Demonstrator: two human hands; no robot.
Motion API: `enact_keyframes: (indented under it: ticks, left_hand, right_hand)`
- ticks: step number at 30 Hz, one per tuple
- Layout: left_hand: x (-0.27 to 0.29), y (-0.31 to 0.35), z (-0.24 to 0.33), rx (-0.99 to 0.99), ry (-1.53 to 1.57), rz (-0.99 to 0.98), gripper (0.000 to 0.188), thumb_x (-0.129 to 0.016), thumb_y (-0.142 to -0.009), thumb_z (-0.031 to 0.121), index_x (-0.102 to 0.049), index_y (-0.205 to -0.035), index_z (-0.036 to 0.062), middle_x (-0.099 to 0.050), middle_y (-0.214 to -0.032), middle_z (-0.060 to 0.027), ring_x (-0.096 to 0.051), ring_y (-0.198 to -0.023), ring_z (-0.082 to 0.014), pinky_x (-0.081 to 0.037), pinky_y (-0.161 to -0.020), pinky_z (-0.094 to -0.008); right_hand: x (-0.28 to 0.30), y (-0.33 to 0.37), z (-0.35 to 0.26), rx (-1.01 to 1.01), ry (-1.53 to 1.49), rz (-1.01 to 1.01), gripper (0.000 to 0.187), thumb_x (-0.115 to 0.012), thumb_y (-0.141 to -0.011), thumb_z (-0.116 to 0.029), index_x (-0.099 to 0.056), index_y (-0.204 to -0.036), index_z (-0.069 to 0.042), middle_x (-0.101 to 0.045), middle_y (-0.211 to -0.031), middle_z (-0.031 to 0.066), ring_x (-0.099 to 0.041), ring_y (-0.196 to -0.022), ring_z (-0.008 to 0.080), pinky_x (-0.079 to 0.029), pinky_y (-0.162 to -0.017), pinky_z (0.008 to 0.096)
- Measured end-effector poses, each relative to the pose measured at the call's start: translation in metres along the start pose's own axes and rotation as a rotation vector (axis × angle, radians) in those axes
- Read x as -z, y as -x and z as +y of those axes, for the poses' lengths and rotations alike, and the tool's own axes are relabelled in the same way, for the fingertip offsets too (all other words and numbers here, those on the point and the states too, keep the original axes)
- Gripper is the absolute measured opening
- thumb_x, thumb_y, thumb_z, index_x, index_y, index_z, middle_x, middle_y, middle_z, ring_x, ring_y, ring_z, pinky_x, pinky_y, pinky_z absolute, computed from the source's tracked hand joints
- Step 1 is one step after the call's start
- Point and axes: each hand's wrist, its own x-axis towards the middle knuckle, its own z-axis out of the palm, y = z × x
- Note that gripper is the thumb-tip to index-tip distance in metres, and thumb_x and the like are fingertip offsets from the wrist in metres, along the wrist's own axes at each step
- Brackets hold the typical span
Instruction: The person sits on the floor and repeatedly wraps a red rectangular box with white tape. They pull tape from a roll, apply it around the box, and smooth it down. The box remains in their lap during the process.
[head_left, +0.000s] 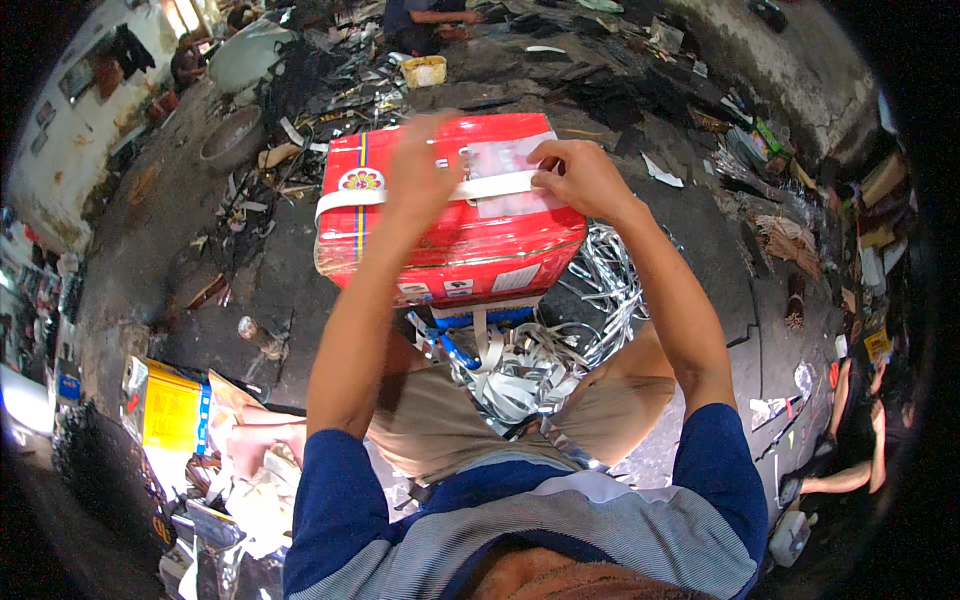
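Note:
A red box wrapped in shiny plastic (450, 240) stands in front of me on a low support, bound by a white strap (350, 197) across its top. My left hand (425, 170) lies blurred on the box top, over the strap. My right hand (578, 175) pinches the strap near the right side of the top, beside a clear plastic patch. A heap of silvery cut strips (560, 340) lies below the box, between my knees.
Dark, littered ground surrounds me. A yellow packet (172, 410) and scraps lie at my lower left. A glass bottle (262, 337) lies left of the box. Other people sit at the far top (425, 20) and at the right edge (860, 440). A metal bowl (232, 138) rests far left.

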Motion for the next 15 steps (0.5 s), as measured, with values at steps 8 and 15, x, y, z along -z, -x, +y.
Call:
enact_keyframes:
  ticks: [8, 15]
  left_hand:
    - [-0.083, 0.007, 0.037, 0.161, 0.336, -0.25, 0.02, -0.077, -0.08, 0.011, -0.073, -0.096, 0.0005, -0.069, -0.091, -0.0151, -0.071, -0.077, -0.0284, -0.057, -0.073, -0.0381]
    - [-0.079, 0.014, 0.042, -0.028, 0.201, -0.204, 0.013, -0.075, -0.084, 0.01, -0.074, -0.094, 0.0022, -0.068, -0.095, -0.0135, -0.07, -0.082, -0.0313, -0.056, -0.074, -0.0406]
  right_hand:
    - [0.005, 0.021, 0.011, 0.147, 0.158, 0.185, 0.016, -0.076, -0.083, -0.018, -0.074, -0.096, -0.008, -0.07, -0.09, 0.0099, -0.069, -0.083, 0.0306, -0.053, -0.073, 0.0403]
    - [0.006, 0.03, 0.017, 0.261, 0.315, 0.193, 0.017, -0.071, -0.088, -0.026, -0.075, -0.092, -0.01, -0.067, -0.097, 0.0074, -0.069, -0.087, 0.0309, -0.055, -0.075, 0.0438]
